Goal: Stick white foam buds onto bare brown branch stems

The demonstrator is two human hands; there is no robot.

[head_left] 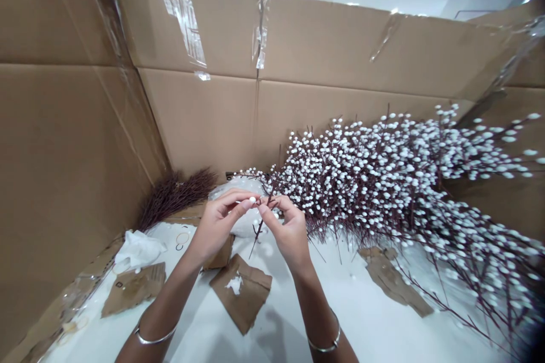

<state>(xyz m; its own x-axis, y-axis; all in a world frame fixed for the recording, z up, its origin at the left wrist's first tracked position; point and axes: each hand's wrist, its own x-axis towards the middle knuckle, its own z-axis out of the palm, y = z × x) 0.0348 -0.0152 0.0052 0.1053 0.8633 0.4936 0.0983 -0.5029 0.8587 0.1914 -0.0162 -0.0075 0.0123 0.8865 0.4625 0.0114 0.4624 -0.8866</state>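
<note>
My left hand (219, 224) pinches a small white berry (252, 200) between thumb and fingertips. Close beside it, my right hand (289, 229) is closed on a dark brown artificial twig (258, 231), which hangs down between my hands with its thin end toward the table. The berry is at a side shoot of the twig; whether it is fixed there I cannot tell. Behind my hands lies a clear plastic bag (244, 227) with white pieces in it, partly hidden by them.
A large heap of white-berried branches (361, 176) fills the right side. Bare brown twigs (176, 195) lie at the back left. Torn cardboard pieces (247, 300) and crumpled white plastic (138, 248) rest on the white table (357, 317). Tall cardboard walls (204, 119) stand around it.
</note>
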